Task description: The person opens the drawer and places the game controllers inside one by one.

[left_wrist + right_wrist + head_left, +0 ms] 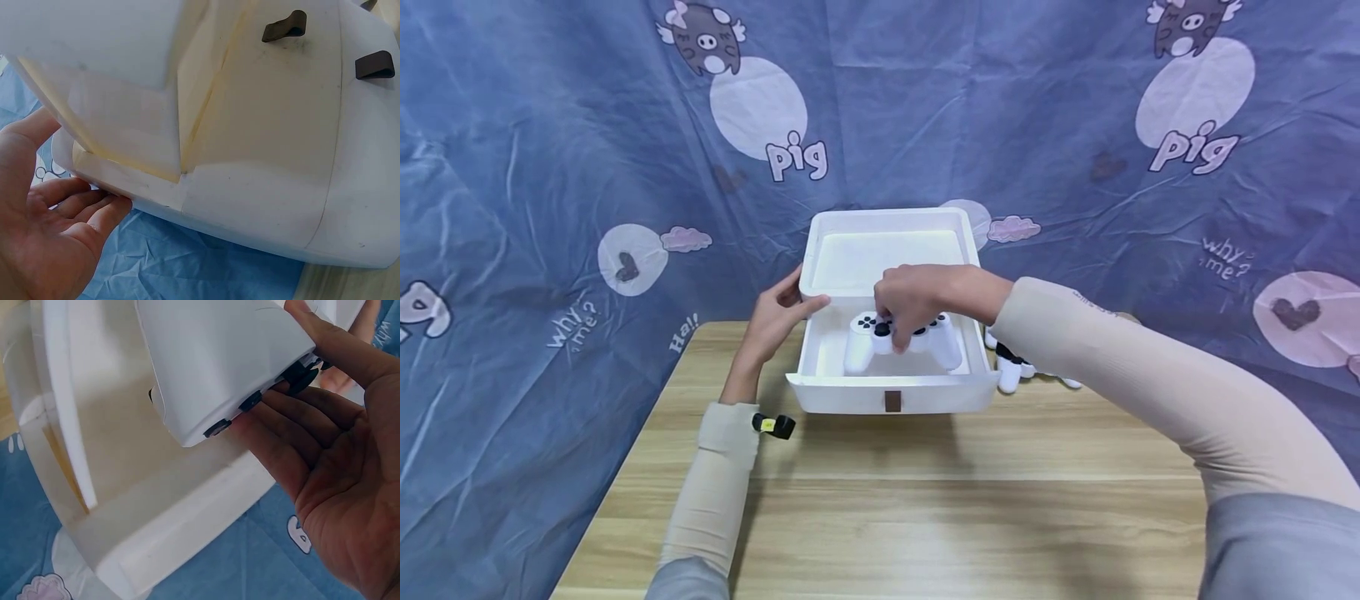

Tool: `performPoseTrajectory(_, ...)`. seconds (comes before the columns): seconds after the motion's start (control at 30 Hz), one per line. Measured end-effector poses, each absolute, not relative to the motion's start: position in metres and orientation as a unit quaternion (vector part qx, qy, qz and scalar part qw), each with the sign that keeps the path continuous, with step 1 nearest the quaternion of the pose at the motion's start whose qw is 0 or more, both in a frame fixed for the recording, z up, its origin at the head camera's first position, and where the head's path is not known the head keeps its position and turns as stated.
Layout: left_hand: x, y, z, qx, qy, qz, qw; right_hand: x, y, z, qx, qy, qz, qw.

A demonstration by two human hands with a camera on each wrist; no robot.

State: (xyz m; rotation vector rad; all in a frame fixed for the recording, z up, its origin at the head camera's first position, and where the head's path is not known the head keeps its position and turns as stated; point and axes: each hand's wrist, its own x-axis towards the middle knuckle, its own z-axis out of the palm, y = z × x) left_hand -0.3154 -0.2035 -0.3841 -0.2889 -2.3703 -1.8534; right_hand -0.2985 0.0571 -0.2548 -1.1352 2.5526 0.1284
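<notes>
A white storage box (887, 258) with a shallow tray-like top stands on the table, its front drawer (842, 398) pulled out. Inside the drawer area is a white game controller (945, 346) with black buttons and sticks. My right hand (917, 298) grips this controller by its middle from above; in the right wrist view the controller (219, 362) sits between thumb and fingers. At the box's left side, my left hand (775, 323) holds the edge, thumb over the rim. The left wrist view shows the fingers of that hand (56, 244) against the box's outer edge.
More white controllers (1009, 377) lie right of the box, partly hidden by my right arm. A brown pull tab (892, 402) marks the drawer front. Behind the wooden table (925, 517) hangs a blue patterned cloth (895, 125).
</notes>
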Motion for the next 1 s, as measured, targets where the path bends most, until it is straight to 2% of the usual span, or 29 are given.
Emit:
performPoseTrajectory(0.5,-0.315,-0.204,-0.385,-0.100,-0.779,-0.617,0.056,-0.300,0.054,-0.283,-0.375,0.910,0.067,0.165)
performPoseTrajectory(1.0,-0.314,-0.204,-0.383,-0.089,-0.787,-0.608,0.053,-0.301,0.059,-0.278,-0.386,0.904,0.045,0.177)
